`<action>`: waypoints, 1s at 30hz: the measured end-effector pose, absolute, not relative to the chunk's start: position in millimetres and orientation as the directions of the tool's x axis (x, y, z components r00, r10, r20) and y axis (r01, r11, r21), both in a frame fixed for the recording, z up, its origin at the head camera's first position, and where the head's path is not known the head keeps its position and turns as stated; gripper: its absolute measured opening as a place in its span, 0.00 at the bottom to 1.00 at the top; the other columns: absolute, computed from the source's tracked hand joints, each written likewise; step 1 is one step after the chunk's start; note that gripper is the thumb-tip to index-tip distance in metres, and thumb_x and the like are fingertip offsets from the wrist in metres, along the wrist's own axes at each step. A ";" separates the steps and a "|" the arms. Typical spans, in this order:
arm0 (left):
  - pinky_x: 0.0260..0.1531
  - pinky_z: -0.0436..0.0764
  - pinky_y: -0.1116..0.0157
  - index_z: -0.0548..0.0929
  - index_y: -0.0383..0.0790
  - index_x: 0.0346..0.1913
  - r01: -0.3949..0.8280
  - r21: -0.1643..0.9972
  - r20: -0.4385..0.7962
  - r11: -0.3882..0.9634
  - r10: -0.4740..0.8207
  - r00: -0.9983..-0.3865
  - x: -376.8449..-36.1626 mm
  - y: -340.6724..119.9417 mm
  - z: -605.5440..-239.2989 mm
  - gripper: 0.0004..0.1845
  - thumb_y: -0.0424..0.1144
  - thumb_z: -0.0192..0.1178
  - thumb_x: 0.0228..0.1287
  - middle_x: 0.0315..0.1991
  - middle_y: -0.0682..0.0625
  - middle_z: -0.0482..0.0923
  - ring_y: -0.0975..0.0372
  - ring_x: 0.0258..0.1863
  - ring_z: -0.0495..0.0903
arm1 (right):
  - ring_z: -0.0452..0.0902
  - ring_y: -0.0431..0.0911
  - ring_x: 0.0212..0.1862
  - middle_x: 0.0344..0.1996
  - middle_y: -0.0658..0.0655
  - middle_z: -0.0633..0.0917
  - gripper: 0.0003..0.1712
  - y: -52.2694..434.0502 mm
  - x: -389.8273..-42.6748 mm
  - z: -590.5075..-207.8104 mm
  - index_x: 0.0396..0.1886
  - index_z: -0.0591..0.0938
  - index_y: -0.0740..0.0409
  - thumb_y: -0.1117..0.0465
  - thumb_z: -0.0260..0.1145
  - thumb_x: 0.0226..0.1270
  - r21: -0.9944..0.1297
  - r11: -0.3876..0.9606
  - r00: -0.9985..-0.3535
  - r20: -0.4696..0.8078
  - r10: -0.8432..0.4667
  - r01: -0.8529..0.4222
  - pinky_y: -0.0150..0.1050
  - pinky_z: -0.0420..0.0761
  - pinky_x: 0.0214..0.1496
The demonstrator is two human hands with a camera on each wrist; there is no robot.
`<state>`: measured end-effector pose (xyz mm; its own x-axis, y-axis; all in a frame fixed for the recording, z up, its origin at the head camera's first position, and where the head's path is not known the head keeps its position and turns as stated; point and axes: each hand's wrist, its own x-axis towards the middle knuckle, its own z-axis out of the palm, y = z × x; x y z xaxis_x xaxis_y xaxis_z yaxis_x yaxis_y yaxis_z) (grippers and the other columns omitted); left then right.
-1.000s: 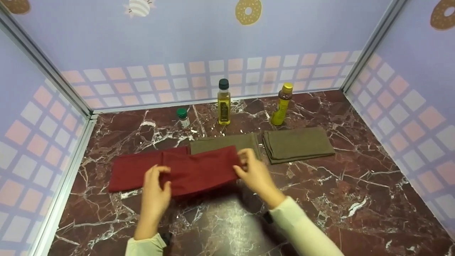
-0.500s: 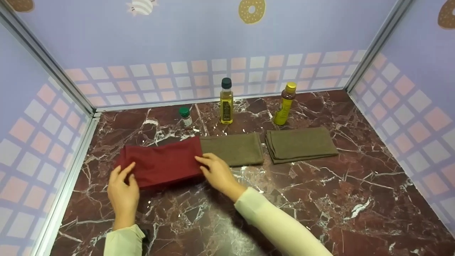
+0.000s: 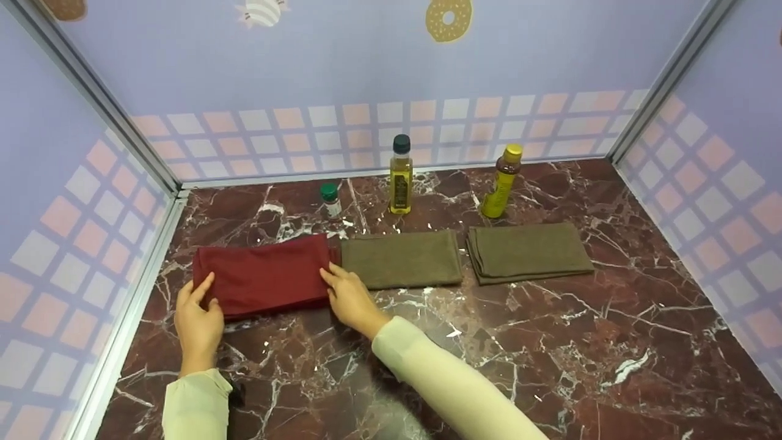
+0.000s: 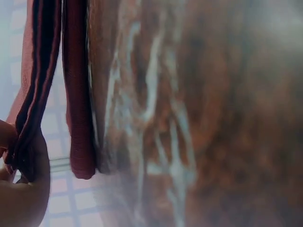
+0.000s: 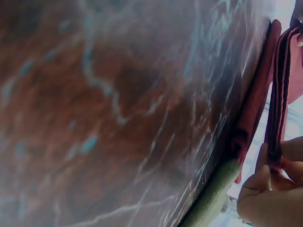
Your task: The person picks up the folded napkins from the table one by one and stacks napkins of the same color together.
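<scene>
A folded dark red cloth (image 3: pixel 266 275) is pinched at both short ends. My left hand (image 3: pixel 199 321) grips its left end and my right hand (image 3: pixel 353 299) its right end. Both wrist views show the layered edge between thumb and fingers. In the left wrist view a gap separates this cloth from a second red cloth (image 4: pixel 78 94) lying on the counter below. The second cloth (image 5: pixel 253 109) also shows beneath it in the right wrist view; from the head it is mostly hidden. An olive green folded cloth (image 3: pixel 403 260) lies right beside the red ones.
Another olive cloth (image 3: pixel 530 252) lies farther right on the marble counter (image 3: pixel 550 366). Behind the cloths stand a small green-capped jar (image 3: pixel 330 200), an oil bottle (image 3: pixel 401 177) with a dark cap and a yellow-capped bottle (image 3: pixel 502 182). Patterned walls (image 3: pixel 342 61) enclose the back and sides.
Both hands have carried the upper red cloth leftward, from over the middle olive cloth to above the other red cloth. The middle olive cloth is now uncovered. The head view has shifted slightly.
</scene>
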<state>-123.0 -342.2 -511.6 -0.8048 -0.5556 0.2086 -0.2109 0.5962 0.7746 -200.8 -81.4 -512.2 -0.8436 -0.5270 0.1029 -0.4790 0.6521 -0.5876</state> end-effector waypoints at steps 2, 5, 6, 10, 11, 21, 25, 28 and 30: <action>0.69 0.58 0.45 0.75 0.33 0.66 -0.223 0.771 0.191 0.596 -0.551 -0.812 -124.2 -345.3 -513.3 0.27 0.22 0.51 0.63 0.71 0.31 0.60 0.38 0.71 0.58 | 0.72 0.56 0.64 0.72 0.57 0.69 0.27 -83.9 -199.6 -513.0 0.70 0.72 0.57 0.67 0.59 0.72 -0.570 0.669 -0.843 0.083 -0.531 -0.477 0.44 0.72 0.66; 0.69 0.58 0.45 0.74 0.33 0.67 -0.235 0.755 0.171 0.613 -0.530 -0.831 -127.4 -348.8 -513.9 0.28 0.22 0.52 0.61 0.71 0.30 0.59 0.37 0.71 0.58 | 0.73 0.58 0.62 0.72 0.57 0.69 0.27 -85.8 -198.7 -515.3 0.70 0.72 0.58 0.67 0.59 0.72 -0.536 0.690 -0.843 0.077 -0.533 -0.486 0.45 0.73 0.65; 0.69 0.58 0.45 0.74 0.33 0.67 -0.237 0.748 0.165 0.620 -0.520 -0.838 -128.6 -349.8 -513.7 0.29 0.22 0.53 0.60 0.71 0.30 0.59 0.37 0.71 0.58 | 0.74 0.58 0.61 0.72 0.58 0.69 0.27 -86.0 -198.9 -516.3 0.70 0.73 0.59 0.67 0.59 0.71 -0.526 0.695 -0.842 0.080 -0.534 -0.491 0.45 0.74 0.64; 0.69 0.57 0.44 0.72 0.32 0.68 -0.254 0.729 0.123 0.635 -0.487 -0.865 -132.3 -354.3 -512.4 0.31 0.22 0.54 0.58 0.72 0.29 0.57 0.37 0.71 0.56 | 0.75 0.60 0.60 0.71 0.60 0.69 0.27 -86.3 -200.5 -520.5 0.69 0.73 0.61 0.68 0.60 0.70 -0.509 0.699 -0.837 0.082 -0.541 -0.502 0.46 0.74 0.64; 0.69 0.57 0.44 0.72 0.32 0.68 -0.262 0.726 0.108 0.636 -0.482 -0.869 -132.8 -355.4 -511.9 0.32 0.22 0.53 0.57 0.72 0.29 0.57 0.36 0.71 0.56 | 0.75 0.60 0.61 0.71 0.61 0.69 0.27 -86.3 -201.0 -521.3 0.69 0.74 0.61 0.68 0.60 0.69 -0.507 0.699 -0.835 0.083 -0.543 -0.505 0.45 0.73 0.65; 0.67 0.59 0.41 0.67 0.29 0.70 -0.355 0.671 0.002 0.651 -0.480 -0.877 -134.6 -356.1 -506.3 0.37 0.22 0.45 0.49 0.72 0.27 0.55 0.34 0.70 0.55 | 0.76 0.56 0.60 0.73 0.58 0.66 0.23 -86.7 -199.7 -523.5 0.64 0.78 0.61 0.64 0.64 0.69 -0.442 0.698 -0.815 0.156 -0.558 -0.563 0.42 0.76 0.62; 0.68 0.58 0.42 0.66 0.29 0.70 -0.390 0.660 -0.026 0.642 -0.499 -0.866 -131.7 -353.4 -504.3 0.39 0.21 0.44 0.47 0.72 0.26 0.55 0.33 0.70 0.55 | 0.79 0.54 0.54 0.71 0.57 0.71 0.22 -88.8 -197.2 -524.6 0.62 0.80 0.58 0.62 0.63 0.69 -0.367 0.724 -0.807 0.168 -0.566 -0.584 0.43 0.79 0.56; 0.67 0.58 0.40 0.67 0.30 0.70 -0.413 0.641 -0.044 0.647 -0.506 -0.861 -130.8 -351.9 -506.3 0.38 0.22 0.45 0.48 0.72 0.26 0.55 0.32 0.69 0.55 | 0.78 0.53 0.52 0.68 0.56 0.74 0.21 -88.3 -195.9 -525.0 0.61 0.82 0.56 0.61 0.63 0.69 -0.316 0.741 -0.804 0.179 -0.567 -0.593 0.43 0.79 0.54; 0.65 0.59 0.39 0.67 0.30 0.70 -0.431 0.619 -0.054 0.656 -0.512 -0.857 -131.2 -351.0 -508.6 0.38 0.23 0.46 0.50 0.72 0.26 0.55 0.29 0.68 0.55 | 0.77 0.53 0.52 0.66 0.55 0.76 0.20 -87.1 -195.5 -524.8 0.59 0.83 0.55 0.60 0.63 0.69 -0.298 0.750 -0.806 0.181 -0.564 -0.591 0.42 0.78 0.52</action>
<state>-131.2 -351.0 -508.6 -0.8570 -0.5125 -0.0539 -0.4315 0.6565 0.6188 -195.5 -87.1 -524.8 -0.8059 -0.5637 0.1809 -0.5912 0.7496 -0.2977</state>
